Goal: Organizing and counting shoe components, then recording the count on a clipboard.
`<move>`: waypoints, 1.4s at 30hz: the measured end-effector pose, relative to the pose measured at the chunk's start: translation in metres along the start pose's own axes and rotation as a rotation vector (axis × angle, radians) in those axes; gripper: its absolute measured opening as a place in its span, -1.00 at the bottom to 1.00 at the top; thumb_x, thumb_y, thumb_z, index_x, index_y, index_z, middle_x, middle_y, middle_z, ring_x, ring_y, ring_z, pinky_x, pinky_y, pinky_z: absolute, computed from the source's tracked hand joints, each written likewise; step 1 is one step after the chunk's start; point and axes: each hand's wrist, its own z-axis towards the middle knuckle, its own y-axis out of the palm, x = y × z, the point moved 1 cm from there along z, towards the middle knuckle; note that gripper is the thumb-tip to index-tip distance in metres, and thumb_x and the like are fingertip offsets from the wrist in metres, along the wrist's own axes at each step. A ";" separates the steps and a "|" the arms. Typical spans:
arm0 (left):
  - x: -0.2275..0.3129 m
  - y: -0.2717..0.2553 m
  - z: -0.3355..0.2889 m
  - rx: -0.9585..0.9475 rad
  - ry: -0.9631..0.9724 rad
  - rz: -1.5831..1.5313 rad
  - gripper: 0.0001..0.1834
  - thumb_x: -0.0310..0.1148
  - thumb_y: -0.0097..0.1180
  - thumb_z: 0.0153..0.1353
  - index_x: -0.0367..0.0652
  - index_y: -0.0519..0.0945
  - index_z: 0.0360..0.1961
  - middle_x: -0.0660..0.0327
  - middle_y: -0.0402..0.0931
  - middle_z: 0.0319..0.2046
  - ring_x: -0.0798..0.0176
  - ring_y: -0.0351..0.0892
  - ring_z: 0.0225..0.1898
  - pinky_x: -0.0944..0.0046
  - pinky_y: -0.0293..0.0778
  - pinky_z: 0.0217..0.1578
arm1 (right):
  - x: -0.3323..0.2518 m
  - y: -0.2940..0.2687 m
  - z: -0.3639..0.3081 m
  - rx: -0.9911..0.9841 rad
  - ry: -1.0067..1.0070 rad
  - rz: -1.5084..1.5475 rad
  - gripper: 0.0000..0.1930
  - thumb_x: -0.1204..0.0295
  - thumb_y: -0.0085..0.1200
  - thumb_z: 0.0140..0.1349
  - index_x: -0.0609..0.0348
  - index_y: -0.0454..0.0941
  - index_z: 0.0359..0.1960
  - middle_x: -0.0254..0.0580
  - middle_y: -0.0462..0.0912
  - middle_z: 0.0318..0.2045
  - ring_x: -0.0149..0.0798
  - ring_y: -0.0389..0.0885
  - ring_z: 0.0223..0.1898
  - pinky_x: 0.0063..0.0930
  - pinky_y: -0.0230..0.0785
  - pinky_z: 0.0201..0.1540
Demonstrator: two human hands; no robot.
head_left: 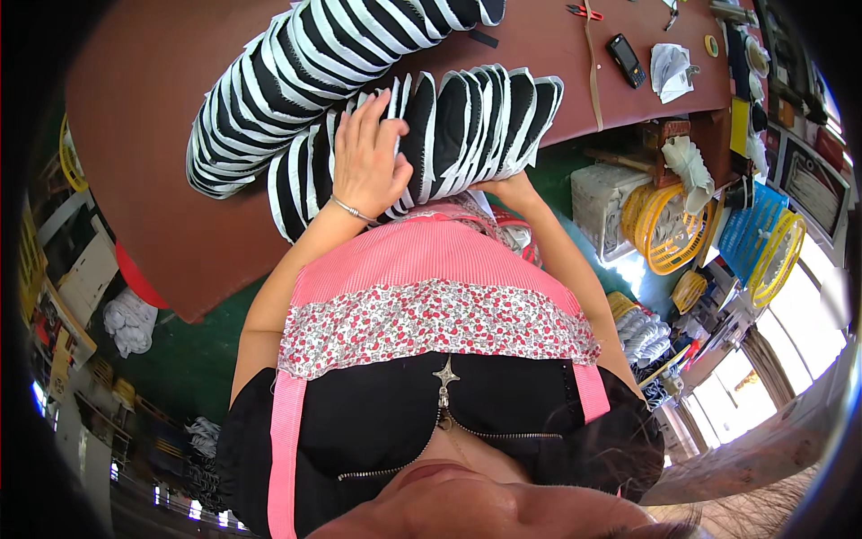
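Note:
Two long rows of black fabric pieces with white edges lie on the brown table. My left hand rests on top of the nearer row, its fingers stretched over the standing edges and its thumb apart. At the right end of that row, my right hand grips the lower near side; its fingertips are hidden beneath the pieces. The pieces there stand fanned with gaps between them. Behind and to the left, the farther row is packed tightly and curves away; neither hand is on it.
On the brown table at the far right are a black handheld device, white papers, red-handled snips and a tan strap. Yellow baskets and a blue basket stand right of the table.

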 end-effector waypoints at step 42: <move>0.033 -0.009 0.056 -0.053 0.208 0.084 -0.70 -0.10 0.30 0.11 -0.01 0.59 -0.23 0.04 0.28 0.41 -0.16 0.18 0.44 -0.37 0.10 0.34 | -0.012 0.025 -0.003 0.054 -0.187 0.155 -0.42 0.55 0.54 -0.12 0.29 0.62 0.04 -0.17 0.75 -0.08 -0.28 0.69 -0.04 -0.34 0.51 0.11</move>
